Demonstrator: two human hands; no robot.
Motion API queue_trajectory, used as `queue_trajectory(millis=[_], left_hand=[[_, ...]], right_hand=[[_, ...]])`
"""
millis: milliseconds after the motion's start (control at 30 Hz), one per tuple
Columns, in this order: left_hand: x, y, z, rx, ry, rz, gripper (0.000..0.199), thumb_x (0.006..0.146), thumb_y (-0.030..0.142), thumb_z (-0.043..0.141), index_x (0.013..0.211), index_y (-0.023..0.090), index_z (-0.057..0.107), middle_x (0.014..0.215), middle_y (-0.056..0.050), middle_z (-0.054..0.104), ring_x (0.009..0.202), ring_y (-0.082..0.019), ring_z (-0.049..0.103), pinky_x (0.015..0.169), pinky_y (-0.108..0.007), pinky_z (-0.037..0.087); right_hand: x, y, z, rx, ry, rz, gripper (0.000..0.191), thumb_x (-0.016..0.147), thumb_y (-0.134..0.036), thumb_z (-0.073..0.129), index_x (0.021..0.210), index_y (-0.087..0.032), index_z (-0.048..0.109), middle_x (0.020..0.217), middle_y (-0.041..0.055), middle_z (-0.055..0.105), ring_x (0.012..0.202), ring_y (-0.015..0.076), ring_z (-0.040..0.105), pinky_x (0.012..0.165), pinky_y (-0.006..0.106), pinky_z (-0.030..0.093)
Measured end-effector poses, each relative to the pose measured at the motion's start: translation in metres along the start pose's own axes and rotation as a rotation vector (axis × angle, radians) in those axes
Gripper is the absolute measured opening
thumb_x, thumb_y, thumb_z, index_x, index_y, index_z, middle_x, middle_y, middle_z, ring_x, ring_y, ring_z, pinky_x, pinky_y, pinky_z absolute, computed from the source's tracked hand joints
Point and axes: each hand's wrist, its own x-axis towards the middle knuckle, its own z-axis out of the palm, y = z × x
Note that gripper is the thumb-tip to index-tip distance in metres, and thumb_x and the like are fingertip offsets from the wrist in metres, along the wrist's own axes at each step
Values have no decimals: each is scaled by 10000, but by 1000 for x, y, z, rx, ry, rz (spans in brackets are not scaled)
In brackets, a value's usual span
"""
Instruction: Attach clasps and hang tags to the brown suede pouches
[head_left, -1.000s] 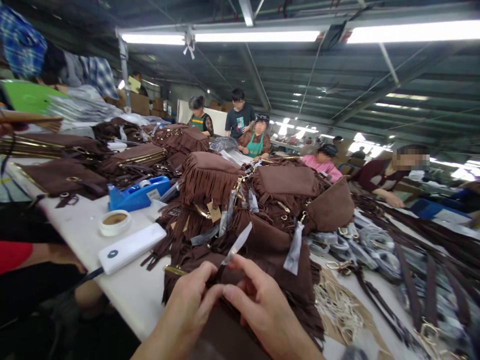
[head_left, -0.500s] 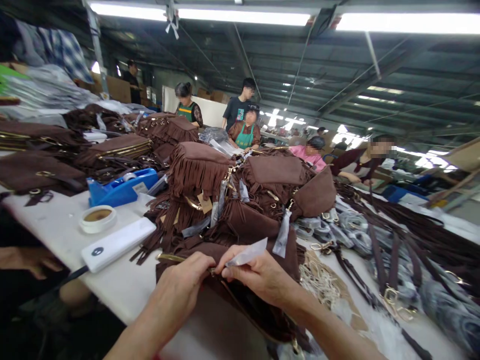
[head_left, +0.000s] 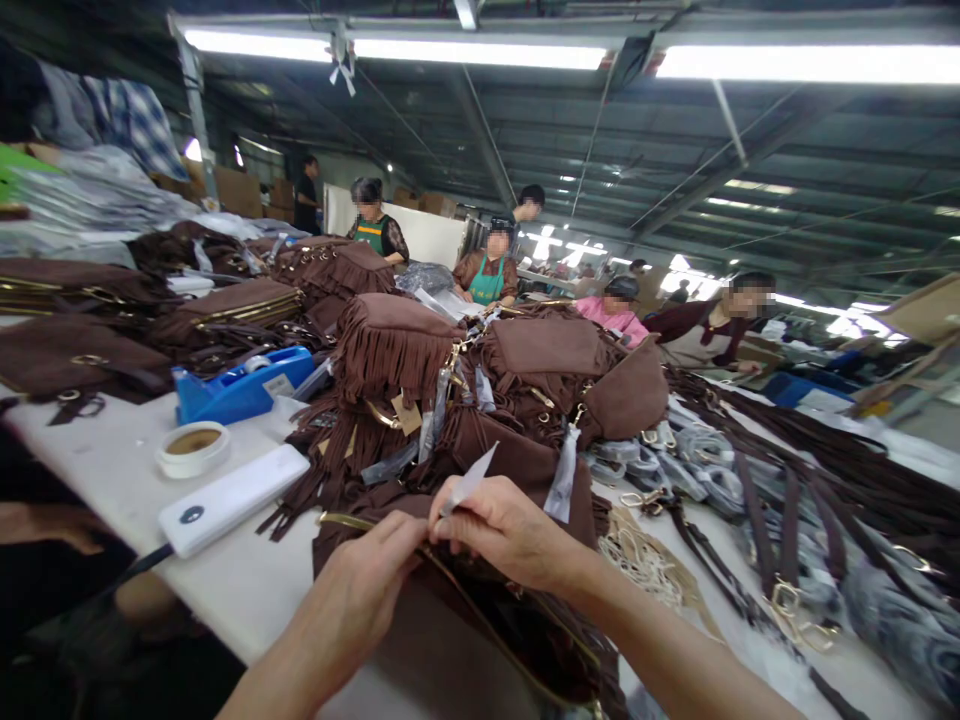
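Note:
A brown bag (head_left: 450,640) with a gold zipper lies at the front of the table, its opening parted and dark inside. My left hand (head_left: 367,565) is closed on the bag's edge near the zipper's end. Beside it my right hand (head_left: 499,530) pinches a small translucent strip (head_left: 472,478), with the fingertips at the same spot on the zipper. What the fingertips cover there is hidden. Behind both hands rises a pile of fringed brown bags (head_left: 551,350) with tags and wrapped gold clasps.
On the left are a blue tape dispenser (head_left: 244,385), a tape roll (head_left: 193,449) and a white device (head_left: 234,500). Wrapped straps (head_left: 701,445) and white strings (head_left: 637,560) lie right. Another person's hand (head_left: 56,525) shows at far left; several people are behind.
My right hand has turned and drawn in closer to my left hand, and the strip now points more upward. The bag's opening looks wider. A standing person in the background has moved right.

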Motion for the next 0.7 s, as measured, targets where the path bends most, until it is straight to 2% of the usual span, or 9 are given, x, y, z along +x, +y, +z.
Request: queue_trajectory(millis=[100, 200, 300, 433, 567, 700], left_hand=[[0, -2, 1, -13, 61, 17, 323, 936, 133, 302, 1044, 233, 590, 1095, -54, 627, 880, -159, 661, 784, -225, 523], [1, -5, 7, 21, 135, -9, 300, 923, 128, 332, 980, 233, 608, 1020, -50, 626, 824, -157, 664, 777, -220, 543], [1, -9, 15, 27, 185, -24, 311, 894, 94, 328, 967, 228, 599, 956, -56, 615, 798, -161, 658, 758, -217, 546], [0, -18, 18, 44, 179, 1, 308, 903, 99, 309, 954, 223, 586, 941, -50, 603, 758, -152, 647, 700, -210, 537], [-3, -34, 3, 106, 170, -41, 257, 958, 194, 332, 930, 234, 585, 914, -19, 597, 759, -150, 643, 685, -221, 516], [-3, -48, -9, 163, 242, -89, 234, 990, 290, 352, 955, 246, 579, 959, -10, 600, 799, -153, 650, 690, -227, 503]], right_hand=[[5, 6, 0, -28, 25, -55, 245, 967, -303, 509, 799, -178, 635, 760, -5, 616, 708, 133, 580, 698, 225, 439], [10, 8, 1, -54, 11, -89, 270, 971, -331, 509, 790, -181, 640, 782, 4, 641, 744, 141, 594, 735, 234, 438], [18, 8, 5, 19, 3, -91, 265, 961, -322, 506, 764, -185, 620, 765, -4, 625, 724, 136, 590, 715, 227, 438], [20, 12, 11, 141, -30, -24, 219, 921, -254, 524, 720, -186, 577, 693, -33, 568, 667, 115, 548, 668, 206, 422], [-7, 15, 4, 130, -113, 49, 232, 938, -282, 518, 742, -179, 589, 665, -38, 575, 626, 104, 539, 637, 199, 411], [-57, 4, -19, 114, -88, 148, 312, 967, -329, 477, 721, -179, 596, 674, -14, 602, 639, 114, 568, 649, 206, 439]])
